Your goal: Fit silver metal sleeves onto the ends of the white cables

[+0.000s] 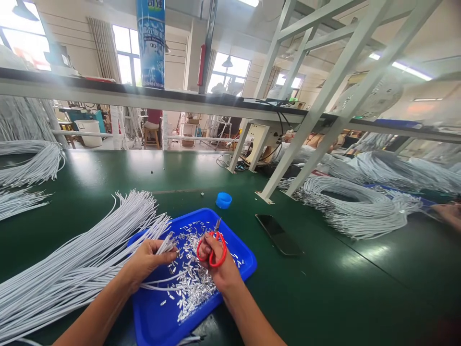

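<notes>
My left hand [149,259] is closed around the ends of a small bunch of white cables [166,244], above the left side of a blue tray [248,262]. My right hand [218,262] grips red-handled scissors [222,257], their short blades pointing up and away from me. Between and below the hands, many small silvery pieces [194,293] lie scattered in the tray. A couple of loose white cables [158,284] reach over the tray's left edge. The large bundle of white cables [93,245] stretches along the table at the left, partly under my left forearm.
A blue round cap [224,201] sits behind the tray, and a dark phone [279,235] lies to its right. Coiled white cables [360,206] rest at the right, near another person's hand [448,214]. Metal frame legs [298,149] stand on the green table [342,293]. A spray can [151,48] is on the shelf.
</notes>
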`<state>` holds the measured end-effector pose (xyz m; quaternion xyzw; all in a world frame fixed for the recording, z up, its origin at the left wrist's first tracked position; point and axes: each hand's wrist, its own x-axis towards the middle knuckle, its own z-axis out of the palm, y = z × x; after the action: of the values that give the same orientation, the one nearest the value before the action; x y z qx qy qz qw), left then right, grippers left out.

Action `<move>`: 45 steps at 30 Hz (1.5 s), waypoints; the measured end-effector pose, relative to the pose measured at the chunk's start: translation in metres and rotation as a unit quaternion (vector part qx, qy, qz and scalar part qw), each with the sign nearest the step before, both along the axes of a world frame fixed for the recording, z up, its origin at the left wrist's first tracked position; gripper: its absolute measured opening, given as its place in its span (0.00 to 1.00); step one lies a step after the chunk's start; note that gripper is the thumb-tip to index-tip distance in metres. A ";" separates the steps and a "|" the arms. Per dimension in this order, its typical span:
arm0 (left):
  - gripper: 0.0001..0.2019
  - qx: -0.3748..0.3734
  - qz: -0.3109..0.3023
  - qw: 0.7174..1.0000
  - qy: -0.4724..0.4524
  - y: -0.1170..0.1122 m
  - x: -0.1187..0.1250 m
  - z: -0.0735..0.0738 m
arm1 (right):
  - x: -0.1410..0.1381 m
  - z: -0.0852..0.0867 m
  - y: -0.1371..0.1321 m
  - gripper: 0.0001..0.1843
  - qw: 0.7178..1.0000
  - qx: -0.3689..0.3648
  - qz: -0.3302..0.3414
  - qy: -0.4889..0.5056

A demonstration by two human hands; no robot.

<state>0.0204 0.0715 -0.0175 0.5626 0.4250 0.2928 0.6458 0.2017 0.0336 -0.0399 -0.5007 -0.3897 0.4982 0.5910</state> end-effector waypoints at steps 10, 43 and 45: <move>0.12 -0.099 0.064 0.992 -0.037 0.002 0.002 -0.001 | 0.001 -0.002 -0.011 0.12 0.786 0.151 -0.093 -0.593; 0.13 -0.031 0.059 0.996 -0.059 0.004 -0.003 -0.003 | 0.005 0.007 -0.011 0.13 0.881 0.102 -0.012 -0.463; 0.13 -0.001 0.072 0.996 -0.050 0.002 -0.001 -0.001 | 0.002 0.008 -0.012 0.14 0.881 0.082 0.020 -0.466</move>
<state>0.0195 0.0739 -0.0188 0.5142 0.4323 0.3658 0.6441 0.2041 0.0214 -0.0317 -0.6169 -0.6692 0.1856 0.3702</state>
